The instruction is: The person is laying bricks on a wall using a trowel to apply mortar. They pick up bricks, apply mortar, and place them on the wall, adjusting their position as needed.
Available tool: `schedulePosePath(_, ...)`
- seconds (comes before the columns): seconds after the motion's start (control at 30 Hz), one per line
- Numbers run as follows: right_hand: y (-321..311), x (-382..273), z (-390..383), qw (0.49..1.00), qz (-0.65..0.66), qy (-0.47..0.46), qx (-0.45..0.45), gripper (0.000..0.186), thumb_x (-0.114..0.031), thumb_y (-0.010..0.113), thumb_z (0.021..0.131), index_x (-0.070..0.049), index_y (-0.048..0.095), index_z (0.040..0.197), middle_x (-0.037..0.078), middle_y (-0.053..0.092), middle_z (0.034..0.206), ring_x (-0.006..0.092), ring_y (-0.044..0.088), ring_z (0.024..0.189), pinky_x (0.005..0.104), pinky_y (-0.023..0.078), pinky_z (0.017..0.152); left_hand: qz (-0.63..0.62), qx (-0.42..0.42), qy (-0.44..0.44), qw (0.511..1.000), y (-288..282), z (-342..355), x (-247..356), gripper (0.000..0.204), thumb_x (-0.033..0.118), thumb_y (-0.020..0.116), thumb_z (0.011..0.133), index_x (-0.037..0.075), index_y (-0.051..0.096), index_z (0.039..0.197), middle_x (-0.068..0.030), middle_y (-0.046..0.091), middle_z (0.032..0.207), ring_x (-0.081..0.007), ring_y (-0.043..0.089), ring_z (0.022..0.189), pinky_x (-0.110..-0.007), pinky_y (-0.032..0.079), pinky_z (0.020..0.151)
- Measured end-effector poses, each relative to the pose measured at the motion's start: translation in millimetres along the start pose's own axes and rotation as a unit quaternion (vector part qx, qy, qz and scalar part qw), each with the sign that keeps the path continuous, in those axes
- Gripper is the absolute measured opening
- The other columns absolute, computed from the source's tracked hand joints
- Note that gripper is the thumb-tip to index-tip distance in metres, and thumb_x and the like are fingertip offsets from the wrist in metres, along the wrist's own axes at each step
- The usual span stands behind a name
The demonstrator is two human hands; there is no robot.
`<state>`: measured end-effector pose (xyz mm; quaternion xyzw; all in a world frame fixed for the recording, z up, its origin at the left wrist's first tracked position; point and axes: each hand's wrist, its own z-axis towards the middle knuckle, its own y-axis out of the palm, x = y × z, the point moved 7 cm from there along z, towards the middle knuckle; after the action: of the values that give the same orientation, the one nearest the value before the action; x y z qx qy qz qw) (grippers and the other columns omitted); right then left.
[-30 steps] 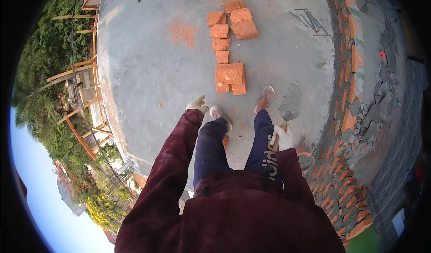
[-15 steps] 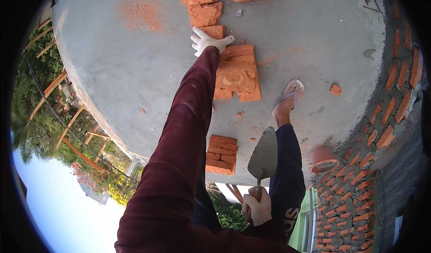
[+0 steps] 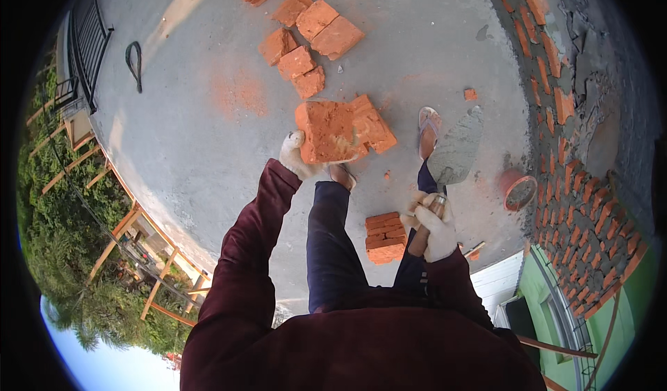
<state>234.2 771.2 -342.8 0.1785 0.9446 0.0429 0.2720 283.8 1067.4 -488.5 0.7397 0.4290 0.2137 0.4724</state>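
Observation:
My left hand, in a white glove, grips a reddish-orange brick by its left end and underside, up off the floor. Part of a small brick pile shows just behind and to the right of it. In my gloved right hand is the wooden handle of a pointed trowel, closed in my fingers. The trowel's broad grey blade points away from me, over the floor near my right foot. Farther off lie several loose and broken bricks.
A neat brick stack stands between my legs and right hand. To the right sit a reddish bucket and a brick wall with grey mortar. A brick fragment lies on the concrete floor. Black metal bars are at far left.
My left hand has come back toward me from the far bricks and now holds a brick raised. My right hand and the trowel have shifted up and to the right in view.

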Motion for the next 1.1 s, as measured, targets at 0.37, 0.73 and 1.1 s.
schedulePosePath(0.37, -9, -103, -296, 0.897, 0.392, -0.157, -0.133, 0.057, -0.023, 0.064, 0.105, -0.006, 0.034, 0.15, 0.016, 0.051, 0.145, 0.0323, 0.059, 0.129, 0.0545, 0.056, 0.104, 0.576, -0.273, -0.102, 0.764, 424, -63, -252, 0.148, 0.048, 0.102, 0.055, 0.015, 0.011, 0.166, -0.0142, 0.041, 0.157, -0.0319, 0.048, 0.141, -0.052, 0.047, 0.113)
schedulePosePath(0.73, -291, -76, -379, 0.679, 0.576, -0.423, -0.167, 0.053, -0.012, 0.057, 0.106, -0.007, 0.035, 0.154, 0.017, 0.052, 0.147, 0.033, 0.059, 0.131, 0.0576, 0.054, 0.106, 0.615, -0.458, -0.266, 0.584, 471, -30, -610, 0.144, 0.032, 0.102, 0.06, 0.021, 0.003, 0.164, -0.0175, 0.037, 0.158, -0.0325, 0.046, 0.142, -0.05, 0.045, 0.113)
schedulePosePath(1.1, -563, -55, -500, 0.637, 0.432, -0.599, 0.221, 0.033, -0.011, 0.075, 0.089, -0.007, 0.052, 0.112, 0.007, 0.059, 0.109, 0.0202, 0.065, 0.099, 0.0432, 0.058, 0.086, 0.609, -0.663, -0.28, 0.334, 536, -39, -897, 0.153, 0.09, 0.074, 0.062, 0.007, 0.0, 0.167, -0.0201, 0.013, 0.172, -0.0326, 0.014, 0.16, -0.049, 0.015, 0.128)
